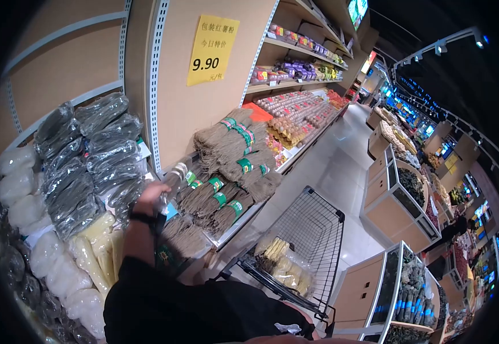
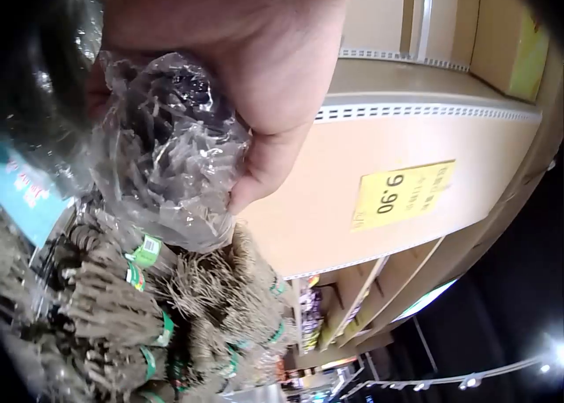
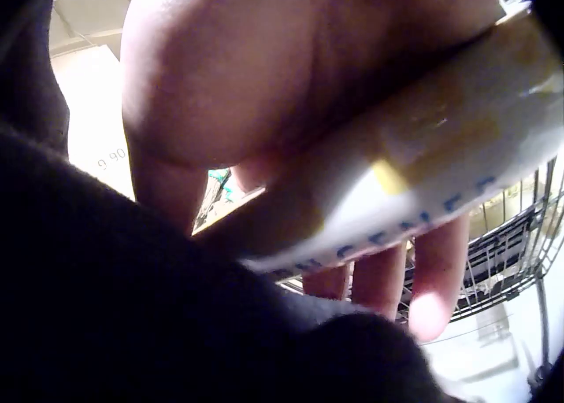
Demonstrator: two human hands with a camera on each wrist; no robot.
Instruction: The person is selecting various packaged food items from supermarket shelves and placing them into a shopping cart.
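My left hand [image 1: 151, 198] grips a clear plastic packet of greyish dried noodles [image 2: 172, 156], its thumb curled along the packet's side. The packet is held over bundles of brown dried noodles [image 1: 206, 198] with green bands. Left of that hand lie dark noodles in shiny clear wrap [image 1: 69, 172]. My right hand [image 3: 300, 77] holds a rounded white-and-yellow printed thing [image 3: 414, 165] with blue lettering; its fingertips show below the edge. What kind of thing it is I cannot tell. The head view hides most of that hand.
A wire shopping cart [image 1: 312, 229] with bagged yellowish goods [image 1: 284, 266] stands beside the shelf. Pale packets [image 1: 54, 264] fill the near left. A yellow price sign [image 1: 212, 50] hangs on the panel. Beyond the aisle floor [image 1: 338, 152] are wooden display bins [image 1: 398, 200].
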